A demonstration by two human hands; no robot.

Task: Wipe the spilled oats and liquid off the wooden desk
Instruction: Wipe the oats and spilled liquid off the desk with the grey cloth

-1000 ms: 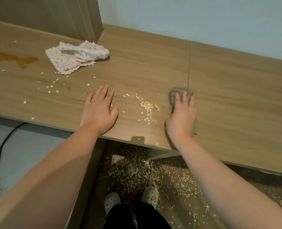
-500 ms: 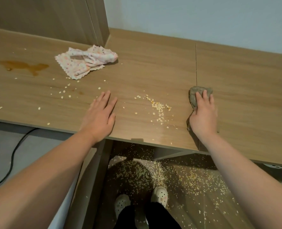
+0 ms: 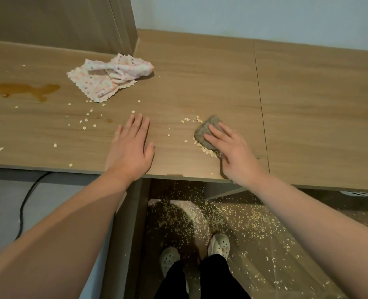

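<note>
Spilled liquid (image 3: 25,89), brown puddle on wooden desk (image 3: 308,104), left of pink cloth (image 3: 109,78). Loose oats (image 3: 88,121) in front of the cloth. Left hand (image 3: 131,149) front-right of the cloth, flat on the desk, fingers straight, holding nothing. Farther right of the cloth, oat pile (image 3: 208,150) touching grey rag (image 3: 205,130); right hand (image 3: 232,152) presses the rag, fingers straight.

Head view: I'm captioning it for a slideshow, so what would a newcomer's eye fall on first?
The right hand pressing a crumpled grey cloth against a small pile of pale oats, near the front edge of the wooden desk. Next, the brown liquid puddle at the desk's far left, and the oats strewn over the floor below.
</note>
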